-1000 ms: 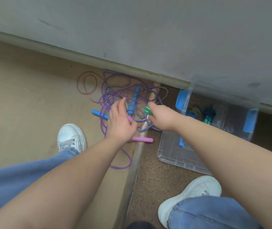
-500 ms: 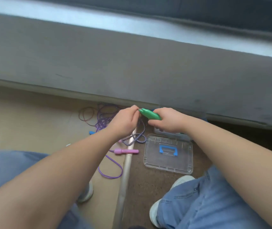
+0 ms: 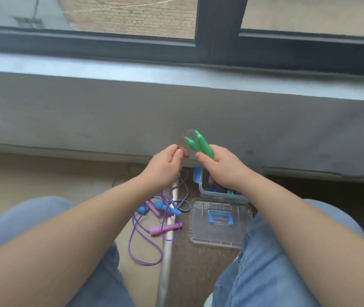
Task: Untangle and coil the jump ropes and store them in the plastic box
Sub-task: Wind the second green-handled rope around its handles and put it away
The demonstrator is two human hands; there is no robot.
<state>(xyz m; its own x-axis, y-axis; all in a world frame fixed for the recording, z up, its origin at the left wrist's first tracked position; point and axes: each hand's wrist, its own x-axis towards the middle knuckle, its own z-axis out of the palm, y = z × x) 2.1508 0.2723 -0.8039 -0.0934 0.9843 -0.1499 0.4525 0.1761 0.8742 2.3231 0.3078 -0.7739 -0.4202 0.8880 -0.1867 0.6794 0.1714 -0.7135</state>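
Both hands have lifted since before; right hand fingers wrap two green handles, left hand pinches a thin reddish cord. Cord's barely visible, and the plastic box is mostly hidden below the right fingers.

Both bare forearms are extended forward, raised side by side. The right hand is closed in a fist; the left hand fingers are pinched together.

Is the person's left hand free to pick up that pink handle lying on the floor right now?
Probably not yet. The left hand is raised and pinched on a thin cord running to the green handles in the right hand. The pink handle lies uncovered on the floor below, so nothing blocks it once the hand lets go.
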